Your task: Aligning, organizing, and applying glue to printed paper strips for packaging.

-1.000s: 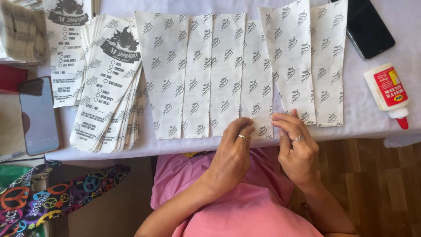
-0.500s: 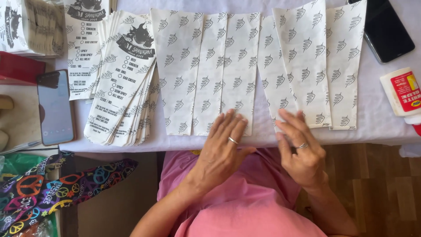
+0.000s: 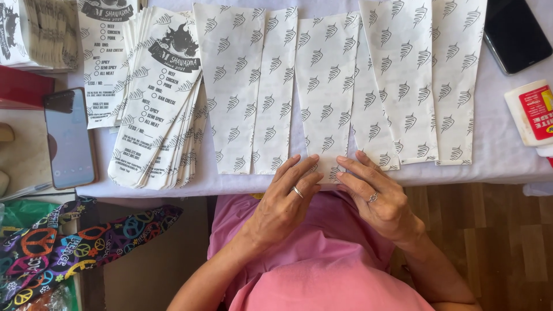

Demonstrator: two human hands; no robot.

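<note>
Several long white paper sleeves printed with small grey motifs lie side by side on a white table (image 3: 495,155). My left hand (image 3: 285,198) and my right hand (image 3: 374,193) rest at the near edge, fingertips on the bottom end of the middle paper sleeve (image 3: 325,92). Each hand wears a ring. Neither hand grips anything; the fingers lie flat and slightly spread on the paper. A fanned stack of printed paper bags (image 3: 161,109) sits to the left of the sleeves.
A smartphone (image 3: 69,138) lies at the left on a lower surface, a dark phone (image 3: 515,34) at the top right. A white glue bottle with a red label (image 3: 533,112) lies at the right edge. A colourful patterned cloth (image 3: 63,247) hangs below left. Wooden floor shows at the right.
Both hands have shifted left along the table edge, from the sleeves at the right to the middle sleeve. The camera view has moved closer and slightly left.
</note>
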